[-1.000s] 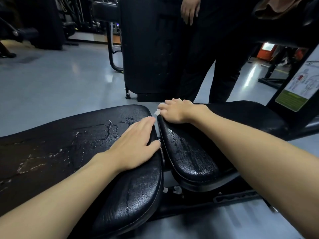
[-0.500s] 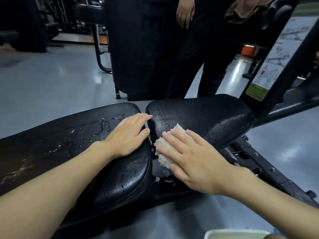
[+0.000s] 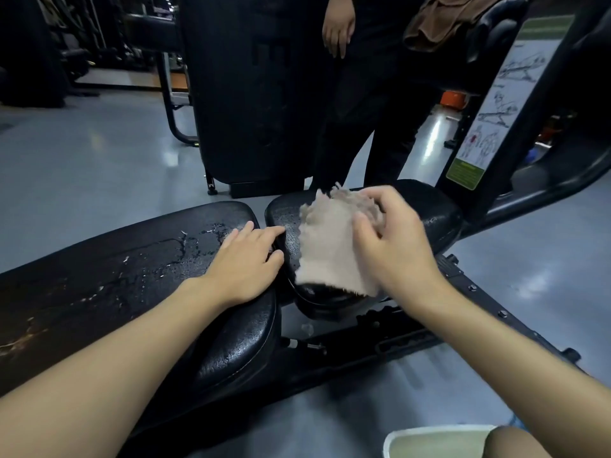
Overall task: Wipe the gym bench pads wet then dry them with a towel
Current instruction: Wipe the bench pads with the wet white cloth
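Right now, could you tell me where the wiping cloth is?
In the head view, the cloth is draped over the near edge of the small seat pad, right of centre, held by the right hand, just beside the left hand.

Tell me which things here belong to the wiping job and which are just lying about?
In the job:
light cloth
right hand
seat pad
long pad
left hand

Just about:
brown towel
exercise chart
bystander's hand

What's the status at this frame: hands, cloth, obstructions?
Left hand flat on long pad. Right hand holding cloth over seat pad. Nothing blocking.
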{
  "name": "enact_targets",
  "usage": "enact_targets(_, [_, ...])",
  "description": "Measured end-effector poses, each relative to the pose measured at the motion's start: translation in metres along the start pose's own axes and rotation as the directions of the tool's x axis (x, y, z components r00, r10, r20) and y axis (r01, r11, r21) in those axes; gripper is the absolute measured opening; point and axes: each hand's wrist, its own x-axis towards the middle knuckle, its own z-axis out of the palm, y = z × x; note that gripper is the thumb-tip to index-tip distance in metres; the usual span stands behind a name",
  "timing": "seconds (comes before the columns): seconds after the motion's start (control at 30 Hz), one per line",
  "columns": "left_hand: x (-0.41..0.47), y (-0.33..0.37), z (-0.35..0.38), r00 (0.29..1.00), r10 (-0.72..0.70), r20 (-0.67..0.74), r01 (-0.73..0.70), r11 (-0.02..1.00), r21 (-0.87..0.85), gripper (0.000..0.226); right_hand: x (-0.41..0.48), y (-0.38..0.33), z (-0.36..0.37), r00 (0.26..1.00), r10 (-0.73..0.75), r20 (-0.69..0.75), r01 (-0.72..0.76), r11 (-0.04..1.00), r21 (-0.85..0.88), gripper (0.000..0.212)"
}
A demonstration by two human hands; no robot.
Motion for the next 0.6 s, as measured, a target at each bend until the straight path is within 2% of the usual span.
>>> enact_targets(0.03, [0.0,-0.001,0.001,1.0,0.001,-0.004,-0.001,1.0,0.003,0.051,0.009,-0.001,-0.004,0.992,0.118,0.033,-0.119,0.993,0.027,0.021])
enact_targets(0.07, [0.0,-0.001,0.0,1.0,0.001,-0.005,-0.001,1.0,0.005,0.051,0.014,0.0,-0.007,0.973,0.215,0.088,-0.214,0.977,-0.028,0.029])
enact_targets(0.1, [-0.001,-0.001,0.0,1.0,-0.001,-0.005,0.001,1.0,0.002,0.051,0.013,0.005,-0.007,0.966,0.227,0.122,-0.201,0.96,-0.195,0.037])
enact_targets(0.13, [-0.001,-0.001,0.0,1.0,-0.004,-0.006,0.004,1.0,0.0,0.051,0.01,0.01,-0.007,0.981,0.146,0.128,-0.087,0.919,-0.384,0.043])
enact_targets(0.17, [-0.001,-0.001,-0.001,1.0,-0.007,-0.008,0.007,1.0,-0.002,0.051,0.005,0.017,-0.003,0.988,0.008,0.154,0.07,0.867,-0.494,0.043])
enact_targets(0.2, [-0.002,0.0,0.0,1.0,-0.007,-0.009,0.007,1.0,-0.003,0.051,-0.002,0.022,0.003,0.969,-0.091,0.228,0.202,0.822,-0.532,0.04])
enact_targets(0.27, [-0.002,0.0,0.001,1.0,-0.007,-0.012,0.007,1.0,-0.01,0.051,-0.012,0.031,0.018,0.891,-0.111,0.441,0.371,0.738,-0.564,0.048])
enact_targets(0.33, [-0.003,0.0,0.001,1.0,-0.009,-0.008,0.008,1.0,-0.015,0.051,-0.019,0.042,0.028,0.837,-0.088,0.541,0.465,0.635,-0.617,0.056])
enact_targets(0.4, [-0.003,-0.001,0.001,1.0,-0.005,-0.003,0.005,1.0,-0.007,0.051,-0.019,0.047,0.028,0.834,-0.09,0.544,0.481,0.6,-0.639,0.055])
enact_targets(0.5, [-0.004,-0.002,0.0,1.0,-0.004,0.006,0.004,1.0,-0.002,0.051,-0.013,0.051,0.023,0.834,-0.066,0.549,0.47,0.606,-0.642,0.06])
enact_targets(0.6, [-0.005,-0.003,0.0,1.0,0.007,0.017,-0.007,1.0,0.01,0.052,-0.001,0.059,0.008,0.87,0.006,0.492,0.373,0.645,-0.667,0.071])
